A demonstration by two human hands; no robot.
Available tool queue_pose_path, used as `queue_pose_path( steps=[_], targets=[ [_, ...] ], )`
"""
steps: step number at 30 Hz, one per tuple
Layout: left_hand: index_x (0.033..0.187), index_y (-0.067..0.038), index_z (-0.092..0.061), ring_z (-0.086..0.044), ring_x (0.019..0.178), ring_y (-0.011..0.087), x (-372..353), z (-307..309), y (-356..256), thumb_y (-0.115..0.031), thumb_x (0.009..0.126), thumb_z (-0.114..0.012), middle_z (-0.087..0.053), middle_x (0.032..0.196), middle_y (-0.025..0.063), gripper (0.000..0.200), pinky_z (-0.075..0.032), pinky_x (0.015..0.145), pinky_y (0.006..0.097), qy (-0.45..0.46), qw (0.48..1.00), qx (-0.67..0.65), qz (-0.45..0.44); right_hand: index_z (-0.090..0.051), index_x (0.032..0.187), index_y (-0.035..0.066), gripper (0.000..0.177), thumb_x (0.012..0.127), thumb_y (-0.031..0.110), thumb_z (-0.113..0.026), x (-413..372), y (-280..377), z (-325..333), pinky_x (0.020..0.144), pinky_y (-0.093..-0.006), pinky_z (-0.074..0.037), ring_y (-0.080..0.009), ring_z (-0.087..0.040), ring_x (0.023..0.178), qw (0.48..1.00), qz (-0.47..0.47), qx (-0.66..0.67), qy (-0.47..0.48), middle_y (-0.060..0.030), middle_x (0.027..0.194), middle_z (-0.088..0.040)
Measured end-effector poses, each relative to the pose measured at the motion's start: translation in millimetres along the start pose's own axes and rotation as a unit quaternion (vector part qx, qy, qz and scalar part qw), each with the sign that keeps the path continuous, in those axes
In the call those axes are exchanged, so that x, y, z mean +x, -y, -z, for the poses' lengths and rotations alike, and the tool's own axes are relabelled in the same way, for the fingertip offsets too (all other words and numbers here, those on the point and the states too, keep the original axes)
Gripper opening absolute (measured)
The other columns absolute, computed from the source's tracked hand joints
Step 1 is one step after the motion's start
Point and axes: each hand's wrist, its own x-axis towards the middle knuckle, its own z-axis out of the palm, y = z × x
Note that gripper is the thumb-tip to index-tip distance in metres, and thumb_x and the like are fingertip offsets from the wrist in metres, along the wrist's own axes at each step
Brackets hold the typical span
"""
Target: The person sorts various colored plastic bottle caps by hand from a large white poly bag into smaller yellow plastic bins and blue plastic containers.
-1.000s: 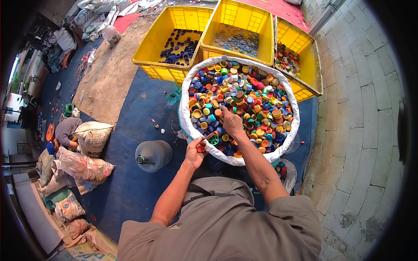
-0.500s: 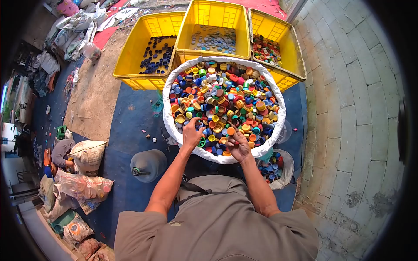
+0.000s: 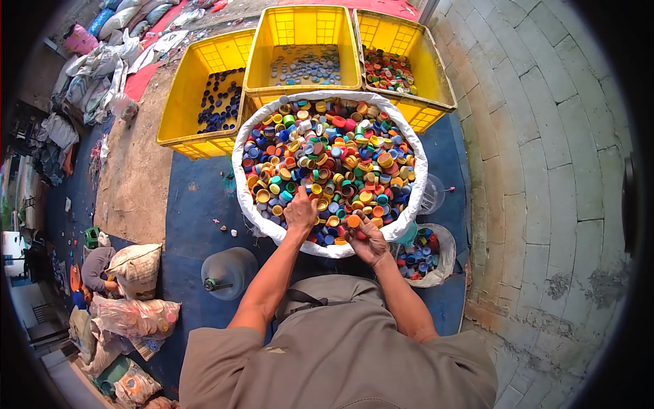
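Observation:
A round white sack with a rolled rim stands in front of me, filled with bottle caps of many colours. My left hand reaches over the near rim into the caps, index finger stretched out and thumb apart. Its fingertips touch or nearly touch the pile beside a yellow cap; no held cap shows. Close to the near right rim, my right hand is closed on an orange bottle cap, pinched at the fingertips. Whether more caps sit in that palm is hidden.
Behind the sack stand three yellow crates: dark blue caps in the left crate, pale blue in the middle crate, mixed red in the right crate. A smaller bag, a large bottle, a block wall and a person surround me.
The view has swung, so sack and crates sit further left. Against the sack, my left hand has shifted right over the caps; my right hand has drawn nearer to me, still holding the orange bottle cap.

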Motion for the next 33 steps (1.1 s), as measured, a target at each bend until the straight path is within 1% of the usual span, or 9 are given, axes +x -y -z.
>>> queue_pose_path(
  steps=[8, 10, 12, 14, 18, 20, 30, 32, 33],
  targets=[
    [0.098, -0.001, -0.052, -0.066, 0.076, 0.0321, 7, -11, 8, -0.020, 0.082, -0.065, -0.067, 0.085, 0.0182, 0.028, -0.052, 0.067, 0.0430, -0.022, 0.998, -0.054, 0.014, -0.053, 0.116, 0.010, 0.028, 0.089, 0.006, -0.059, 0, 6, -6, 0.087, -0.0373, -0.050, -0.0260, -0.061, 0.103, 1.000, 0.008, 0.022, 0.000, -0.0106, 0.108, -0.061],
    [0.099, 0.000, -0.054, -0.065, 0.072, 0.0258, 5, -13, 10, -0.018, 0.083, -0.063, -0.067, 0.083, 0.0139, 0.026, -0.052, 0.065, 0.0385, 0.006, 0.977, -0.206, 0.047, -0.053, 0.116, 0.009, 0.028, 0.089, 0.004, -0.058, -1, 10, -10, 0.086, -0.0380, -0.051, -0.0263, -0.061, 0.099, 0.999, 0.014, 0.036, -0.019, -0.0115, 0.107, -0.060],
    [0.102, 0.000, -0.055, -0.060, 0.062, 0.0147, 6, -14, 14, -0.016, 0.084, -0.061, -0.062, 0.075, 0.0052, 0.025, -0.049, 0.056, 0.0291, 0.111, 0.909, -0.376, 0.139, -0.054, 0.116, 0.005, 0.029, 0.087, 0.007, -0.054, 1, 11, -9, 0.084, -0.0384, -0.051, -0.0263, -0.062, 0.094, 0.997, 0.034, 0.038, -0.051, -0.0128, 0.106, -0.060],
    [0.101, -0.002, -0.056, -0.056, 0.059, 0.0128, -1, 3, 2, -0.015, 0.085, -0.059, -0.058, 0.074, 0.0031, 0.022, -0.046, 0.052, 0.0240, 0.189, 0.742, -0.598, 0.239, -0.054, 0.117, 0.003, 0.032, 0.086, 0.009, -0.051, 2, 15, -8, 0.083, -0.0381, -0.050, -0.0264, -0.062, 0.093, 0.996, 0.044, 0.045, -0.060, -0.0129, 0.106, -0.060],
    [0.102, -0.001, -0.054, -0.062, 0.074, 0.0174, -13, 9, -18, -0.009, 0.082, -0.051, -0.060, 0.092, 0.0092, 0.022, -0.053, 0.059, 0.0275, 0.241, 0.626, -0.696, 0.257, -0.051, 0.120, -0.002, 0.046, 0.076, 0.012, -0.047, 4, 18, -7, 0.088, -0.0383, -0.046, -0.0275, -0.058, 0.101, 0.992, 0.061, 0.053, -0.097, -0.0161, 0.112, -0.058],
    [0.103, 0.000, -0.053, -0.064, 0.087, 0.0233, -17, 5, -30, -0.010, 0.081, -0.049, -0.061, 0.097, 0.0121, 0.025, -0.056, 0.080, 0.0367, 0.245, 0.585, -0.730, 0.256, -0.049, 0.121, -0.003, 0.051, 0.072, 0.011, -0.048, 5, 18, -1, 0.091, -0.0381, -0.045, -0.0279, -0.057, 0.103, 0.990, 0.074, 0.047, -0.108, -0.0164, 0.113, -0.057],
    [0.107, 0.005, -0.051, -0.056, 0.104, 0.0300, 49, -28, -103, -0.015, 0.085, -0.050, -0.058, 0.108, 0.0182, 0.030, -0.048, 0.092, 0.0390, 0.292, 0.457, -0.770, 0.335, -0.046, 0.110, -0.013, 0.046, 0.068, 0.007, -0.046, 38, 69, 8, 0.102, -0.0458, -0.040, -0.0365, -0.049, 0.115, 0.958, 0.153, 0.040, -0.239, -0.0224, 0.117, -0.053],
    [0.106, 0.007, -0.049, -0.055, 0.105, 0.0326, 96, -2, -165, -0.018, 0.087, -0.048, -0.056, 0.109, 0.0212, 0.031, -0.046, 0.094, 0.0401, 0.257, 0.484, -0.798, 0.249, -0.047, 0.096, -0.009, 0.032, 0.067, 0.004, -0.046, 64, 122, -37, 0.104, -0.0456, -0.038, -0.0345, -0.051, 0.104, 0.962, 0.211, 0.139, -0.105, -0.0185, 0.099, -0.052],
    [0.103, 0.008, -0.048, -0.055, 0.101, 0.0337, 136, -9, -181, -0.022, 0.087, -0.048, -0.057, 0.103, 0.0204, 0.034, -0.044, 0.097, 0.0414, 0.279, 0.425, -0.840, 0.189, -0.045, 0.089, -0.007, 0.025, 0.066, 0.004, -0.046, 69, 150, -78, 0.108, -0.0481, -0.033, -0.0362, -0.049, 0.102, 0.970, 0.212, 0.118, -0.008, -0.0170, 0.092, -0.047]
  ],
)
